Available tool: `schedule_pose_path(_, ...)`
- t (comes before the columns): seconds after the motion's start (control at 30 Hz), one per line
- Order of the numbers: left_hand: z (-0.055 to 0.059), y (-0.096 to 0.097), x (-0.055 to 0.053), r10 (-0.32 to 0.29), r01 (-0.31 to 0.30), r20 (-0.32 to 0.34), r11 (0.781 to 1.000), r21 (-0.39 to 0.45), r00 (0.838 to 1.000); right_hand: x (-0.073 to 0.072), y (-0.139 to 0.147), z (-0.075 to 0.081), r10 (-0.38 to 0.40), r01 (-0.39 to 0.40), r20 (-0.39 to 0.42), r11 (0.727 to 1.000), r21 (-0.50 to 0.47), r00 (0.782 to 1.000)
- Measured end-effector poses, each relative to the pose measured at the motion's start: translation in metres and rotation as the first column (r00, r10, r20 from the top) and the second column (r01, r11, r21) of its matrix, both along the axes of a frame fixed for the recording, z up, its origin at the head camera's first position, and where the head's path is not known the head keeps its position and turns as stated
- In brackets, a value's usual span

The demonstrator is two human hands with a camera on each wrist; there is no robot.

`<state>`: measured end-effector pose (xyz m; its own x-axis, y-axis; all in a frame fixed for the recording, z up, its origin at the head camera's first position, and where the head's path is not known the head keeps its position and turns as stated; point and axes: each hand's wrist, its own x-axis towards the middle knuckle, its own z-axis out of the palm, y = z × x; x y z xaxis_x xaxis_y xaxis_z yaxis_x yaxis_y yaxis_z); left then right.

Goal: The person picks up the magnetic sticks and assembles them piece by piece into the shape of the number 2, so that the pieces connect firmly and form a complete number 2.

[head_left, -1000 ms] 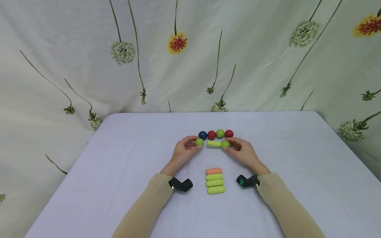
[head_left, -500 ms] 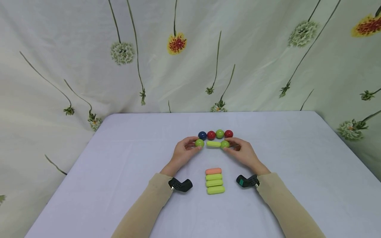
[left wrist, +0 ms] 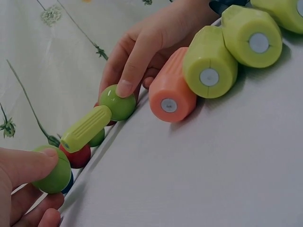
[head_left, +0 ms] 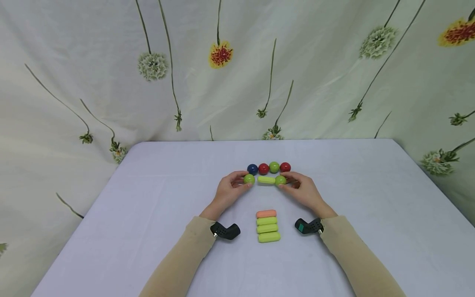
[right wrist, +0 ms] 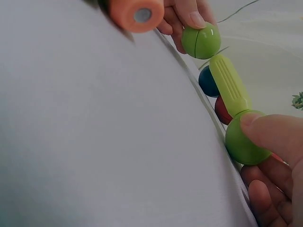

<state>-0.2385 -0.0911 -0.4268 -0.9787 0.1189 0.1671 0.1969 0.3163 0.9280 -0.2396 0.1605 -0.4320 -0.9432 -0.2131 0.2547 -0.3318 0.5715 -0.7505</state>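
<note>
Closest to me, two beige sleeves [head_left: 179,258] reach forward over the white surface [head_left: 111,247], a black wrist camera [head_left: 225,230] at the left cuff and another black unit [head_left: 309,226] at the right. Between them I have three lime sticks [head_left: 267,228] lying side by side, with an orange stick [head_left: 266,213] at the far end of that stack; the left wrist feed shows me round grey discs in their ends.

Further out, the left hand [head_left: 228,189] is grasping a green ball [head_left: 249,179], thumb on the near side and fingers beyond. Opposite it, the right hand [head_left: 302,189] pinches a second green ball [head_left: 280,180] the same way. The loose lime stick [head_left: 266,180] lies between the two balls, one end touching the right-hand ball, the other just short of the left-hand one.

Just past that I see a row, left to right: blue ball [head_left: 252,169], red ball [head_left: 263,168], green one [head_left: 274,166], another red one [head_left: 285,166]. Farthest away hangs a pale flower-printed cloth [head_left: 315,49].
</note>
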Motion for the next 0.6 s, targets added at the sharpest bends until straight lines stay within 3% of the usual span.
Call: schedule_pose_path(0.6, 0.0039, -0.0003, 0.0031, -0.001, 0.0, -0.006, 0.999, -0.055, 1.0, 0.0003, 0.0001, 0.0001, 0.01, -0.01, -0.006, 1.0, -0.004, 1.0)
